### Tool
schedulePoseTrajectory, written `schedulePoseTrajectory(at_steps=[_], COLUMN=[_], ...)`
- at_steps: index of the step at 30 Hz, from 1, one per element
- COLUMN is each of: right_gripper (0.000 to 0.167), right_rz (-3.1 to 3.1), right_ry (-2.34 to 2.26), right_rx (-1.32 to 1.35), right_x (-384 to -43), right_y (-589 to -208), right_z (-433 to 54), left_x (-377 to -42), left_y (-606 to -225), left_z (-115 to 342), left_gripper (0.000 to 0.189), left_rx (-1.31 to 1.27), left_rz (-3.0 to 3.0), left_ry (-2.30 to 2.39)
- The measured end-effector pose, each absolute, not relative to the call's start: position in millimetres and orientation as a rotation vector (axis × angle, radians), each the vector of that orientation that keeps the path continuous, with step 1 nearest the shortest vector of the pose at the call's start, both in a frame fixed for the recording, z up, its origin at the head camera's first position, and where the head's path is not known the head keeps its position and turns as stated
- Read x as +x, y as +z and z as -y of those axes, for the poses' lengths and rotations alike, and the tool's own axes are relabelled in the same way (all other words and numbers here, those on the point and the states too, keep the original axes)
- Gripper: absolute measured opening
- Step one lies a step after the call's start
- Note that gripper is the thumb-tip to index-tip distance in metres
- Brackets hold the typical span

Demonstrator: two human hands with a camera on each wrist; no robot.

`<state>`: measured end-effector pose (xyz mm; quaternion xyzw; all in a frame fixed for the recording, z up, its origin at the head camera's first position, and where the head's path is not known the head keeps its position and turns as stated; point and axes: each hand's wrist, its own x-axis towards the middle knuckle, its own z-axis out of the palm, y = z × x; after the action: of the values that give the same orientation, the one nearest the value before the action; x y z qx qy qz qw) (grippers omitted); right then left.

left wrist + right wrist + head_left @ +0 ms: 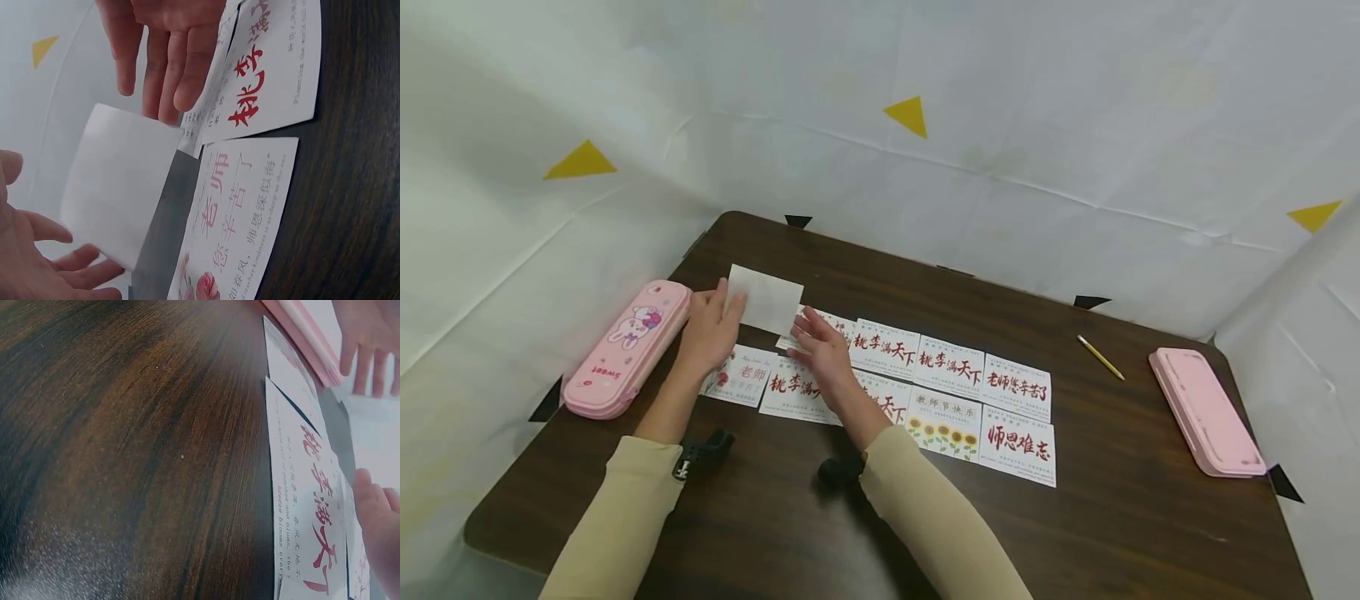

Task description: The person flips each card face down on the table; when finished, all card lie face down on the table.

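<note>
A blank white card (766, 302) is at the upper left of the laid-out cards, its plain side showing. My left hand (711, 329) is at its left edge, fingers extended and the thumb apart, as the left wrist view shows. My right hand (827, 354) is at the card's other side, fingers loosely extended with the tips by the edge. Neither hand curls round it. Below lie a card with pink lettering and flowers (225, 212) and a card with red lettering (312, 506). The right forearm and hand partly cover some cards.
Printed cards stand in two rows, including a sunflower card (942, 425). A pink pencil case with a rabbit picture (628, 348) lies left, a plain pink case (1206, 412) right. A yellow pencil (1101, 357) lies behind the cards. White sheeting (1000, 100) surrounds the dark table (1112, 517).
</note>
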<state>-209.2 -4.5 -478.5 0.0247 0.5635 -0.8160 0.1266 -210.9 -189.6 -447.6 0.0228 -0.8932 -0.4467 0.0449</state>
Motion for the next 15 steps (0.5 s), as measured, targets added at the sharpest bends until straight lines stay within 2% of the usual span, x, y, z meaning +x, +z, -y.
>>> schedulePoseTrajectory(at_steps=[4,15], right_gripper=[0.052,0.055], right_rz=[-1.580,-1.459], right_ry=[-2.352,-2.275], right_rx=[0.038,-0.016], right_x=[-210,-207], right_y=[-478,-473], right_z=[7,11], left_x=[-215,-223], left_y=[-448,-454], left_z=[195,198], left_gripper=[0.079,0.080], left_rx=[0.081,0.080], left_rz=[2.879,3.055], left_ry=[-1.285,-1.214])
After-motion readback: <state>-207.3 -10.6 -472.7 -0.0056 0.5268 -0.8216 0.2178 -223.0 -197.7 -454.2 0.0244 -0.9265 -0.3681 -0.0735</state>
